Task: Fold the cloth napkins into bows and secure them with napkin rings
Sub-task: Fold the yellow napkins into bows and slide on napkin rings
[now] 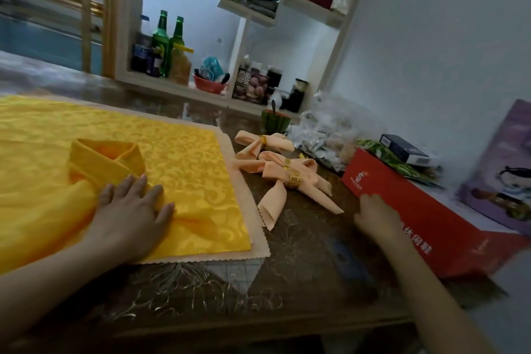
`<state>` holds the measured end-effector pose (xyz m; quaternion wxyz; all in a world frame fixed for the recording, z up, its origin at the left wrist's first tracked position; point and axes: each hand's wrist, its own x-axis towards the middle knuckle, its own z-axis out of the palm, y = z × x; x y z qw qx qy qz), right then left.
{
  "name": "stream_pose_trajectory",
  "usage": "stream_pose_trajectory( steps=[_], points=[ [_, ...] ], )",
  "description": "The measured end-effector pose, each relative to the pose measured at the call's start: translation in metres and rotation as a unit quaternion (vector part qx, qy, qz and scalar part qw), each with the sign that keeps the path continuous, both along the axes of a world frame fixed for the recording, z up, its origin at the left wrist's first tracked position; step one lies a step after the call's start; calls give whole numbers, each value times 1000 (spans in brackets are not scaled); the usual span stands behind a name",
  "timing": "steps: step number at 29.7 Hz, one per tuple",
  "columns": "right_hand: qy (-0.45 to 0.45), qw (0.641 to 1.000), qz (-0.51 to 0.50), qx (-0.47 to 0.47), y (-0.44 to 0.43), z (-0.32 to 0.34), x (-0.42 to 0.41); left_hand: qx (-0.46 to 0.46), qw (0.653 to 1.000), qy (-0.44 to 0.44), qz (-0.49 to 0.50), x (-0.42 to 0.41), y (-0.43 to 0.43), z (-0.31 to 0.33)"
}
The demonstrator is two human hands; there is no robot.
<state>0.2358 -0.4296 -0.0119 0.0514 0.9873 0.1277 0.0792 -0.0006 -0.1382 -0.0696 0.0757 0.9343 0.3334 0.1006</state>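
Nearest me, my left hand [130,207] lies flat with the fingers straight and spread. It presses on the crossing of a plain yellow cloth napkin folded into a long band [109,158], which rests on the near left part of the big yellow damask cloth [186,158]. The band's loop stands up just beyond my fingertips, and its tails run under my palm. No ring is on it, so I judge this bow half made: looped and crossed, not yet cinched.

Off the damask cloth's right edge, my right hand [376,214] is out over the dark patterned table [301,267], at the near corner of a red cardboard box [402,204]. It is blurred, and I cannot tell how far the fingers are curled or whether they hold anything.

A peach napkin with a zigzag edge [258,250] peeks out under the damask cloth, still flat and unfolded.

Further right and beyond it lie two finished peach cloth bows. The nearer one [307,169] is cinched by a gold napkin ring [294,181], the farther one [275,142] by another gold ring [263,140]. So at least two are done, one is in hand, and at least one waits.

Past the damask cloth's far edge, green glass bottles [163,37] stand on a white shelf.
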Motion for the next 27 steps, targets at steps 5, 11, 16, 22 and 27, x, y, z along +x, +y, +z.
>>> stream_pose_trajectory(
  steps=[5,11,16,22,27],
  points=[
    [5,996,20,-89,4,-1,-2,27,999,1,-21,-3,-4,1],
    [-134,975,163,77,39,42,-55,48,997,34,-59,-2,-2,6],
    [34,863,462,201,133,46,-121,60,995,62,-53,-1,8,16],
    [242,826,484,158,216,20,-106,4,1000,-1,-26,13,17,24],
    [273,793,436,325,209,-4,-111,-97,986,-133,15,12,26,15]
  ],
)
